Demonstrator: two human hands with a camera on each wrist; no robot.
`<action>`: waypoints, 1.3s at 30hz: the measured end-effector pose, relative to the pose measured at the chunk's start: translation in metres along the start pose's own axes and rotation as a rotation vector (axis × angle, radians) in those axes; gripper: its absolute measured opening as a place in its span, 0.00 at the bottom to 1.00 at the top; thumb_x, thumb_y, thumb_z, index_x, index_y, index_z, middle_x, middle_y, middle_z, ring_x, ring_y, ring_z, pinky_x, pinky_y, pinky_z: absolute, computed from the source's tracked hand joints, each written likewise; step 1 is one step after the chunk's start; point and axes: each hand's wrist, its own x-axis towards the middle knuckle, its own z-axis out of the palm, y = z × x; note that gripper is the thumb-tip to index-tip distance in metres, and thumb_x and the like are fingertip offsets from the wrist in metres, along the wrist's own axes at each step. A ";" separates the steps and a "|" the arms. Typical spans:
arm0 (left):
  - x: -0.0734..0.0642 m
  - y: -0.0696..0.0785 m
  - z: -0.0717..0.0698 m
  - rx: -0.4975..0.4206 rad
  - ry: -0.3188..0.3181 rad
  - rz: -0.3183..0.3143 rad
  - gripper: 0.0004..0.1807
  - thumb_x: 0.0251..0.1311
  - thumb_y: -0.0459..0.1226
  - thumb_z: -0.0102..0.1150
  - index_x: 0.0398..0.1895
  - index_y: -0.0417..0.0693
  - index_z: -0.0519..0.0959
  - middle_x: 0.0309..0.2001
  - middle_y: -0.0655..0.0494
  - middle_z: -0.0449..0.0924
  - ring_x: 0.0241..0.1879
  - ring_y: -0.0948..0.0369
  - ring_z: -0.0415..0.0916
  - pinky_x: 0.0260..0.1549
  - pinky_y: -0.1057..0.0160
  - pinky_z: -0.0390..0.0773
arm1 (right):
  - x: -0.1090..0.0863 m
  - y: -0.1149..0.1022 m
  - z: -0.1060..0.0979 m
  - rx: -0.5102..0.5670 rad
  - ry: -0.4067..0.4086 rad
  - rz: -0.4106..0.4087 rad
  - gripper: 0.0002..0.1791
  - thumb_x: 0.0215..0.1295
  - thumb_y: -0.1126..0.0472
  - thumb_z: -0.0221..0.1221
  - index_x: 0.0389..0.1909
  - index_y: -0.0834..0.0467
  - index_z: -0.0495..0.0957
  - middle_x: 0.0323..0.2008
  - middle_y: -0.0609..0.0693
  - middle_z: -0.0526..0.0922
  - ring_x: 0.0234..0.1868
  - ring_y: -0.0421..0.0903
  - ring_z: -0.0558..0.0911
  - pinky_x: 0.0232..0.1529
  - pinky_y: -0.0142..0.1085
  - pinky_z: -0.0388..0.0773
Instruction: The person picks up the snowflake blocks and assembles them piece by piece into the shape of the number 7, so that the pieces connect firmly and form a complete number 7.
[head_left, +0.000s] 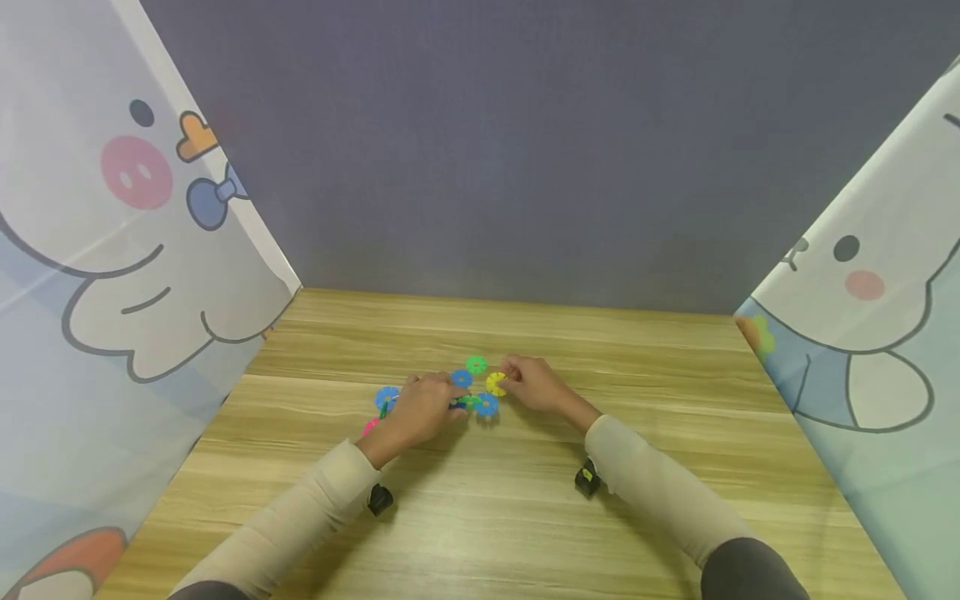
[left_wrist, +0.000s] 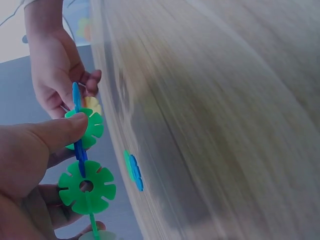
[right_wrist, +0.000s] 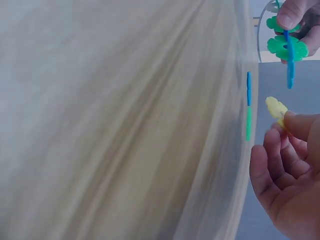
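My left hand [head_left: 426, 407] grips a chain of slotted plastic snowflake discs, thumb on top. A green disc [left_wrist: 87, 187] and another green one nearer the chain's tip show in the left wrist view, joined by a dark blue one. At the tip, a light blue disc [head_left: 486, 404] points toward the right hand. Past the left hand's other side show a blue disc [head_left: 387, 398] and a pink disc [head_left: 371, 427], partly hidden by hand and wrist. With thumb and fingers my right hand [head_left: 534, 384] pinches a yellow disc [right_wrist: 276, 108], close to the light blue disc but apart from it.
A loose green disc [head_left: 476, 364] and a loose blue disc [head_left: 461, 378] lie side by side on the wooden table [head_left: 480, 517], just beyond the hands. A grey panel [head_left: 480, 150] stands behind the table, and cartoon-printed cloths hang at both sides.
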 end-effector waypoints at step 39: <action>0.006 0.001 -0.002 -0.088 0.018 -0.001 0.21 0.62 0.47 0.69 0.55 0.46 0.85 0.50 0.46 0.87 0.50 0.47 0.84 0.49 0.32 0.81 | -0.038 0.001 -0.010 -0.139 0.039 -0.146 0.06 0.70 0.59 0.64 0.44 0.54 0.85 0.26 0.42 0.83 0.23 0.31 0.72 0.25 0.26 0.73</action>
